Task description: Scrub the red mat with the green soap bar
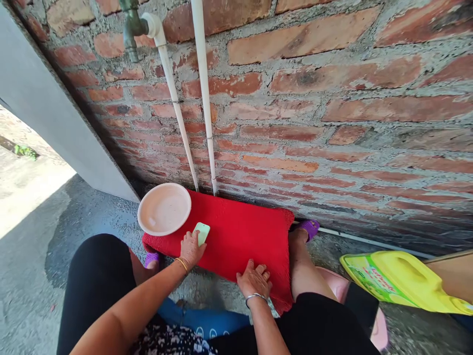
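A red mat (pixel 240 234) with a fuzzy edge lies spread in front of me, its near right corner hanging down. My left hand (pixel 192 249) is closed on a pale green block (pixel 202 232) with rounded corners, which rests on the mat's left part. Whether that block has bristles underneath is hidden. Toward the mat's near right side, my right hand (pixel 254 280) lies flat with fingers apart, touching the cloth. A pale pink basin (pixel 164 209) sits at the mat's left end; a small light patch shows inside it.
Behind the mat rises a brick wall (pixel 295 98) with white pipes (pixel 205 74) and a tap (pixel 132 34). At right lies a yellow jug (pixel 402 278) with a green label. A grey panel (pixel 62 93) leans at left. Wet concrete (pixel 92 212) surrounds my feet.
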Demonstrator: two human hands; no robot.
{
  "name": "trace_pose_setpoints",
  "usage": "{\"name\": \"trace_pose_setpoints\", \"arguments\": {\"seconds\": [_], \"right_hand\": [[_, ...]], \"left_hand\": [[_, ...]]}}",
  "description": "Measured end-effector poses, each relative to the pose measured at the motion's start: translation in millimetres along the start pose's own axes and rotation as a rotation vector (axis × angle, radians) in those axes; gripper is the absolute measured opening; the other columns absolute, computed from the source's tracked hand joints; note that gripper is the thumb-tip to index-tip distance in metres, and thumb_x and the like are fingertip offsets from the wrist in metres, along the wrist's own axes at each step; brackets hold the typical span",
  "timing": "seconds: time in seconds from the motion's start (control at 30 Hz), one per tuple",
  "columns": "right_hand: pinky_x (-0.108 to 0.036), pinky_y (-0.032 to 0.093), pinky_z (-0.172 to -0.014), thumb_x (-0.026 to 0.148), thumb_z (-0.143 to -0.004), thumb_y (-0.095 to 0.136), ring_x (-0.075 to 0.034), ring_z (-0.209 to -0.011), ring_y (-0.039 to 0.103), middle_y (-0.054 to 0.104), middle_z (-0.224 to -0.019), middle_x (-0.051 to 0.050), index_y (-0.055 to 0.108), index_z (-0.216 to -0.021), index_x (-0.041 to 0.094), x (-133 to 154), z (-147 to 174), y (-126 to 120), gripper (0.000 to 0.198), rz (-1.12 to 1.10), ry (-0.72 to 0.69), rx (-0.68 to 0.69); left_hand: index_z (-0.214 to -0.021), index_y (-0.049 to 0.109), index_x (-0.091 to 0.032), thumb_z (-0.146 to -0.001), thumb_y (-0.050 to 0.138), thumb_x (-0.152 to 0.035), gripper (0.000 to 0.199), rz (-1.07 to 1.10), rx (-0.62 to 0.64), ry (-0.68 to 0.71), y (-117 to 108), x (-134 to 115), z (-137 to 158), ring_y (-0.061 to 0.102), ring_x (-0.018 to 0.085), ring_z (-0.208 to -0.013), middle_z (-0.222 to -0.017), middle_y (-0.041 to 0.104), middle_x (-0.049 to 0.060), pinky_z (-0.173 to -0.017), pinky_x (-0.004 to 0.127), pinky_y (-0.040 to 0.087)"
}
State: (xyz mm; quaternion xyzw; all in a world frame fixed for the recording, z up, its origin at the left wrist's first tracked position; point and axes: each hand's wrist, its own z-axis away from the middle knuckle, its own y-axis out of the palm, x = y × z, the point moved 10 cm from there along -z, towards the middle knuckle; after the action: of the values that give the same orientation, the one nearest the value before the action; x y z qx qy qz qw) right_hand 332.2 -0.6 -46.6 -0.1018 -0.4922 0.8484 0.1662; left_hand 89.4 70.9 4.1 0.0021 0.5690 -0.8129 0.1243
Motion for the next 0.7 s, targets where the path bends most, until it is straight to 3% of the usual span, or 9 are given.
{"name": "trace_pose_setpoints", "arguments": {"seconds": [0.07, 0.13, 0.23, 0.33, 0.43, 0.53, 0.7], "right_hand": [[-0.05, 0.038, -0.089, 0.034, -0.085, 0.049, -0.04, -0.128, 0.038, 0.032, -0.144, -0.03, 0.038, -0.14, 0.012, 1.3, 2.8, -5.1, 0.06, 0.0, 0.007, 0.008], [-0.048, 0.039, -0.089, 0.034, -0.086, 0.049, -0.04, -0.128, 0.038, 0.032, -0.144, -0.029, 0.038, -0.141, 0.012, 1.8, 5.2, -9.0, 0.06, 0.001, 0.015, 0.017], [-0.046, 0.039, -0.09, 0.034, -0.086, 0.05, -0.04, -0.129, 0.038, 0.032, -0.144, -0.028, 0.037, -0.142, 0.012, 0.4, 5.8, -8.9, 0.062, 0.011, 0.024, 0.023], [-0.047, 0.038, -0.091, 0.035, -0.087, 0.048, -0.04, -0.129, 0.039, 0.034, -0.144, -0.027, 0.038, -0.142, 0.012, -0.4, 2.9, -2.9, 0.06, 0.013, 0.003, 0.012], [-0.048, 0.038, -0.09, 0.037, -0.09, 0.04, -0.039, -0.128, 0.039, 0.035, -0.143, -0.027, 0.04, -0.141, 0.014, -0.5, 0.9, 0.1, 0.056, 0.008, -0.013, -0.006], [-0.048, 0.038, -0.091, 0.036, -0.088, 0.046, -0.04, -0.129, 0.038, 0.033, -0.144, -0.027, 0.039, -0.142, 0.013, -0.1, 2.9, -2.0, 0.059, 0.014, 0.004, 0.015], [-0.048, 0.038, -0.091, 0.033, -0.086, 0.049, -0.04, -0.129, 0.038, 0.032, -0.144, -0.029, 0.038, -0.141, 0.01, 2.5, 7.2, -11.1, 0.061, -0.007, 0.016, 0.033]], "left_hand": [[-0.132, 0.041, -0.02, -0.085, 0.052, -0.04, 0.053, -0.004, -0.037, -0.087, -13.1, 17.6, -9.6, 0.052, 0.025, -0.11, -0.117, 0.051, 0.012, -0.085, 0.034, 0.043], [-0.131, 0.041, -0.018, -0.085, 0.051, -0.04, 0.053, -0.002, -0.041, -0.115, -13.7, 13.9, -13.0, 0.052, 0.025, -0.11, -0.117, 0.051, 0.013, -0.085, 0.034, 0.043], [-0.131, 0.042, -0.019, -0.084, 0.051, -0.041, 0.053, 0.011, 0.022, -0.026, 7.8, -29.0, -3.8, 0.051, 0.026, -0.112, -0.12, 0.051, 0.013, -0.088, 0.036, 0.042], [-0.133, 0.04, -0.024, -0.081, 0.055, -0.043, 0.058, 0.021, 0.141, 0.194, 39.2, -90.7, 19.7, 0.048, 0.026, -0.116, -0.126, 0.048, 0.011, -0.095, 0.039, 0.039], [-0.135, 0.037, -0.028, -0.081, 0.055, -0.046, 0.06, 0.02, 0.207, 0.316, 52.3, -117.3, 37.2, 0.045, 0.026, -0.119, -0.13, 0.045, 0.01, -0.099, 0.042, 0.036], [-0.134, 0.037, -0.028, -0.082, 0.053, -0.046, 0.057, 0.028, 0.148, 0.266, 36.9, -90.3, 30.3, 0.048, 0.024, -0.115, -0.125, 0.048, 0.008, -0.095, 0.038, 0.039], [-0.13, 0.04, -0.022, -0.084, 0.052, -0.041, 0.051, -0.018, -0.003, 0.001, 3.7, 3.9, 5.7, 0.052, 0.023, -0.107, -0.115, 0.052, 0.01, -0.086, 0.033, 0.042]]}}
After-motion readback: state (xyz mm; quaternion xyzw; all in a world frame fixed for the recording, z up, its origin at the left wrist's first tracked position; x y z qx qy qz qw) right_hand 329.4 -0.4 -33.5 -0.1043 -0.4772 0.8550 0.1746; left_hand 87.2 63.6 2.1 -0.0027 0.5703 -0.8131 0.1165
